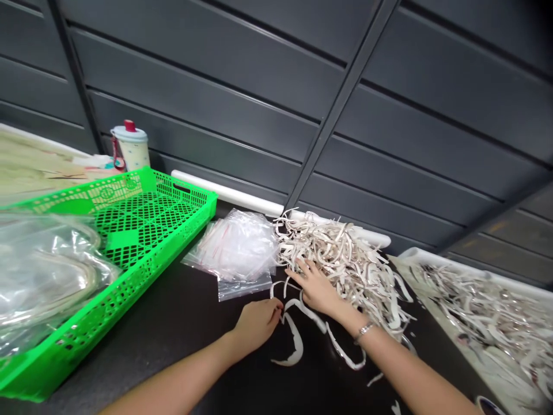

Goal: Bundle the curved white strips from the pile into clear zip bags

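A tangled heap of thin, curved, whitish strips (341, 253) lies on the dark tabletop. Over its near left edge, my right hand (317, 288) reaches with fingers spread, touching the strips. My left hand (258, 324) is closed in a pinch just left of the heap. A pale curved strip (296, 346) runs from its fingertips down onto the table; the exact grip is partly hidden. Between my hands and below the right one lie a few loose strips (309, 313). Beyond my left hand sits a stack of clear zip bags (239, 245).
At left is a green plastic crate (142, 275) holding filled clear bags (47, 265). A cup with a red-topped lid (135, 151) stands behind it. More strips (492, 323) fill a pale tray at right. A white tube (228, 193) lies along grey panels (207, 75).
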Motion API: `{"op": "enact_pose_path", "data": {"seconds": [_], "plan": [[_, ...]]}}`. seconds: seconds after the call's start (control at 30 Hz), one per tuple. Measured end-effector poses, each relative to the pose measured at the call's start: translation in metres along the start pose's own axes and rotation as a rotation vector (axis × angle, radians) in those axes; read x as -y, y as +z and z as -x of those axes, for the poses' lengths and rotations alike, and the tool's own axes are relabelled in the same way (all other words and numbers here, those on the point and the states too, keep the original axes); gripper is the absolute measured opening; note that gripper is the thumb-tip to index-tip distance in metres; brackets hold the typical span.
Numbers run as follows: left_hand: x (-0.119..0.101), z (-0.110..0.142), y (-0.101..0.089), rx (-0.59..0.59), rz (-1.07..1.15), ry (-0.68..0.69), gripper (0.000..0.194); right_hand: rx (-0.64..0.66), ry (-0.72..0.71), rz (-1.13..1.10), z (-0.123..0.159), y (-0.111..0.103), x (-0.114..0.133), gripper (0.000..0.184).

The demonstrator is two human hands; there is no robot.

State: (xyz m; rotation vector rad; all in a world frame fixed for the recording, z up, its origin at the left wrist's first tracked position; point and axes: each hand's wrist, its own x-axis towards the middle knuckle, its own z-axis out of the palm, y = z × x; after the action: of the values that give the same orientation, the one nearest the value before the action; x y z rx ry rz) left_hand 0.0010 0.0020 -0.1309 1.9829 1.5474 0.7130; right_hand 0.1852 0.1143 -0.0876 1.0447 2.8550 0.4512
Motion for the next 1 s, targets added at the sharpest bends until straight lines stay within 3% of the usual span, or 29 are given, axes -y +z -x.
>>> {"op": "enact_pose_path", "data": {"seconds": [0.1, 0.23, 0.43, 0.57, 0.77, 1.0], "plan": [[0.001, 0.001, 0.0, -0.005, -0.001, 0.011, 0.027, 0.105, 0.137, 0.038, -0.015, 0.013, 0.003, 0.079], [0.002, 0.001, -0.001, -0.011, -0.011, 0.022, 0.026, 0.127, 0.163, -0.05, -0.033, 0.015, -0.011, 0.061], [0.003, 0.002, 0.0, -0.026, -0.032, 0.017, 0.026, 0.0, 0.164, -0.353, -0.034, -0.007, -0.042, 0.033], [0.003, 0.003, 0.001, -0.022, -0.041, 0.015, 0.026, -0.172, 0.282, -0.642, -0.034, -0.038, -0.081, 0.015], [0.003, 0.001, 0.0, -0.018, -0.045, 0.004, 0.027, -0.453, 0.519, -1.072, -0.034, -0.073, -0.129, 0.04], [0.003, 0.0, 0.0, -0.024, -0.036, -0.01, 0.025, -0.467, 0.831, -1.213, -0.022, -0.046, -0.133, 0.038]]}}
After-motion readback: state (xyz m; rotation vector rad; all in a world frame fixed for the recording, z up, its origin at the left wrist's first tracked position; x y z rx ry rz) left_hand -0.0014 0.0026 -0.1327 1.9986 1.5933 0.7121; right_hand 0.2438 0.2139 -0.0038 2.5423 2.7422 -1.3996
